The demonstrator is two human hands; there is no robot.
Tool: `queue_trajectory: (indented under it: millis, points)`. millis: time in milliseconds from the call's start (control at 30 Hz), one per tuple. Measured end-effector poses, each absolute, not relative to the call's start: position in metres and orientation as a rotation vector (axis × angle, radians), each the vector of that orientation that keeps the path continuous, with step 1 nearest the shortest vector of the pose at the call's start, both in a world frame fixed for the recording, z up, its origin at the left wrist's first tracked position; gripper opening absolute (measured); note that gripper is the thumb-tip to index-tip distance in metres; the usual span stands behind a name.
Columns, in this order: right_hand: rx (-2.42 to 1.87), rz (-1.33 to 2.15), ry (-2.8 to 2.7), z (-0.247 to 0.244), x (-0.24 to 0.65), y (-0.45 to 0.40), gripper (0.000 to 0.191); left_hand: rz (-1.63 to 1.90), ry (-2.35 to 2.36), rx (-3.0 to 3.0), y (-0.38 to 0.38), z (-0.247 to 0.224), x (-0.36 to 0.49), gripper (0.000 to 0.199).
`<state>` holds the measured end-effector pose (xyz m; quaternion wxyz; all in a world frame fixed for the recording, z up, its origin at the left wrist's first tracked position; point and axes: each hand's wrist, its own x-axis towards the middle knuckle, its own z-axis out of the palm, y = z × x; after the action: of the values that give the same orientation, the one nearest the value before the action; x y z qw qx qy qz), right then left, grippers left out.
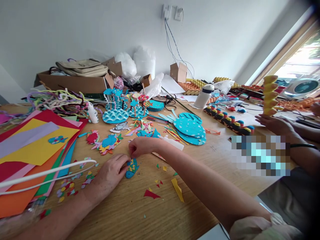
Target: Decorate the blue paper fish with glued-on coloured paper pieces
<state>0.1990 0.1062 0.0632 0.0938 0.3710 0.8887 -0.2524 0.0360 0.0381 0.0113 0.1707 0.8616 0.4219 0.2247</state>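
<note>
A small blue paper fish (pixel 132 169) with yellow and green triangles lies on the wooden table. My left hand (pixel 115 171) is at its left side, its closed fingers touching the fish's edge. Over the fish's upper end my right hand (pixel 141 146) is curled in a pinch; anything between those fingertips is too small to make out. Red triangle scraps (pixel 152 194) and a yellow strip (pixel 177 190) rest to the right of the fish.
Coloured paper sheets (pixel 37 146) and a white cable (pixel 50 173) lie left. Paper fish (pixel 109 142), a glue bottle (pixel 92 113) and blue discs (pixel 191 128) stand or lie beyond my hands. Another person's hands hold a yellow egg-carton strip (pixel 270 95) at right.
</note>
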Motion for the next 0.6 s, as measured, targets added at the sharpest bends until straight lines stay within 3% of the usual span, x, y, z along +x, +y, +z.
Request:
queue_trajectory:
  millis: [600]
  points:
    - [1.148,-0.567,2.587,0.073,0.190,0.093,0.026,0.637,1.213,2.469,0.039,0.010,0.035,0.014]
